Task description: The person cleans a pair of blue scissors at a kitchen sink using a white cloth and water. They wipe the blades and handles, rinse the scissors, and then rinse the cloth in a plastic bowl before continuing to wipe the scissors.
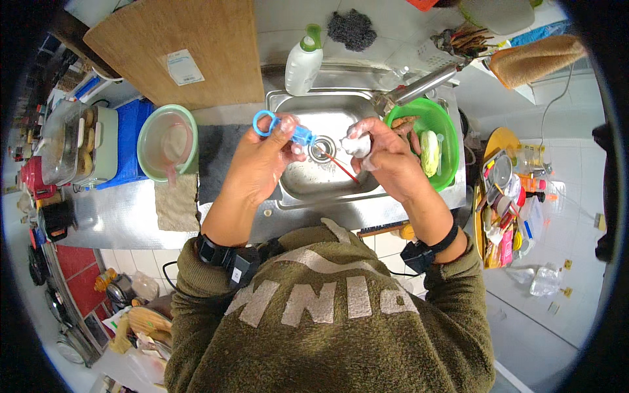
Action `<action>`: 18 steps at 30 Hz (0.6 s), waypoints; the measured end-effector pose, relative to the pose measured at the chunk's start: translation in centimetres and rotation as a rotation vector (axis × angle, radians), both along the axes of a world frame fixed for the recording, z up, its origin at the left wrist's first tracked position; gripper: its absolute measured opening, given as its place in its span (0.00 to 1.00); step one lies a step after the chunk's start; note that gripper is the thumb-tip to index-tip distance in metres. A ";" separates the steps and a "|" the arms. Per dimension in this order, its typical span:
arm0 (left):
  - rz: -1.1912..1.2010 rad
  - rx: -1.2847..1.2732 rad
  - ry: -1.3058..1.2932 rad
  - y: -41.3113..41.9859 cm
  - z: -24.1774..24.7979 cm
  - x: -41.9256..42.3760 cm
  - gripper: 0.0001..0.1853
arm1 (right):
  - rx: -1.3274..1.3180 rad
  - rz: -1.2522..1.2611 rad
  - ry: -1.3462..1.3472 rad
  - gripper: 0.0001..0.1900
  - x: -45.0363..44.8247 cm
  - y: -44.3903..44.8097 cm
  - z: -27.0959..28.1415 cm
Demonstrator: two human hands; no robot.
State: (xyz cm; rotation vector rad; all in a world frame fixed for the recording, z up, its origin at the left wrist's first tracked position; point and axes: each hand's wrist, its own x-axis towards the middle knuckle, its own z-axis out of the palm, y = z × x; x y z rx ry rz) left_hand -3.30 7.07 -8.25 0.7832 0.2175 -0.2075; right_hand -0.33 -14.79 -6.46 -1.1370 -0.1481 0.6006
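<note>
Over the left part of the stainless steel sink [334,192], my left hand [268,154] holds a translucent blue plastic tool with a ring handle [300,134]; what kind of tool it is I cannot tell. White suds cling to the fingers. My right hand [385,154] grips a small white foamy piece [359,146], possibly a sponge, a short way to the right of the tool. Between and below the two hands a thin red stick-like object [344,167] lies in the basin, beside the drain [322,149].
A green basin [454,147] with sweet potatoes and a cabbage stands right of the sink, under the metal faucet [425,86]. A white bottle [303,66] stands behind. To the left are a pale green basin [193,142], a grey cloth [177,209] and a wooden board [216,54].
</note>
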 end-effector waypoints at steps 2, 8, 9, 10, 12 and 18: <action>0.029 -0.116 0.021 0.1 0.9 -0.3 0.09 | 0.039 -0.004 -0.056 0.18 -0.8 -0.1 1.1; -0.022 -0.203 0.064 -0.7 2.2 -0.9 0.11 | -0.048 -0.168 -0.346 0.15 -2.6 1.9 4.1; -0.021 -0.192 0.076 -1.0 2.3 -1.0 0.11 | -0.066 -0.203 -0.413 0.15 -2.9 2.4 4.4; -0.024 -0.193 0.075 -1.3 2.4 -0.9 0.11 | -0.152 -0.241 -0.540 0.11 -3.0 3.0 4.5; -0.010 -0.180 0.054 -1.9 2.6 -0.9 0.10 | -0.394 -0.272 -0.922 0.09 -2.6 3.1 4.9; 0.069 -0.157 0.029 -3.1 3.4 -1.1 0.09 | -0.292 -0.357 -0.692 0.06 -2.5 3.8 4.5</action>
